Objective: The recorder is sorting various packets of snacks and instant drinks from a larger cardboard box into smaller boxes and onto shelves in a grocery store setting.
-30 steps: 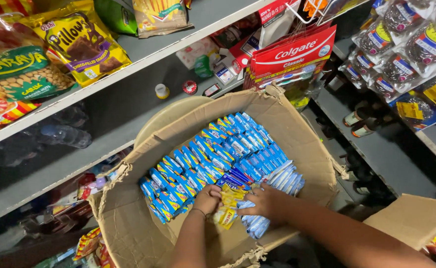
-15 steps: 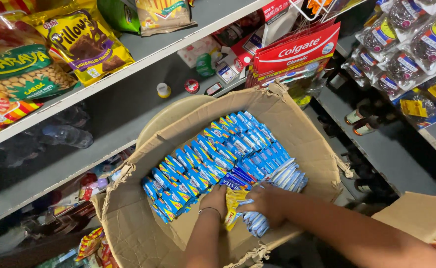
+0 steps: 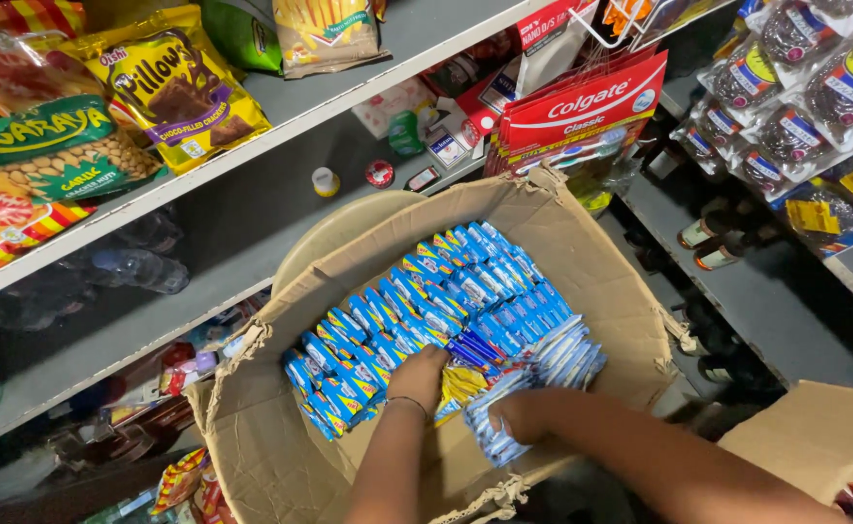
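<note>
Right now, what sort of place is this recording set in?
Most likely a small grocery or convenience shop. Grey shelves carry bagged snacks, packets hang on display at the right, and both hands reach into an open cardboard box packed with small blue packets.

The snack packets (image 3: 426, 311) in the brown cardboard box (image 3: 601, 252) are bright blue with white marks; a few are yellow (image 3: 460, 383). The shelf (image 3: 252, 126) is grey. The toothbrush cards (image 3: 582, 107) are red with white.
</note>
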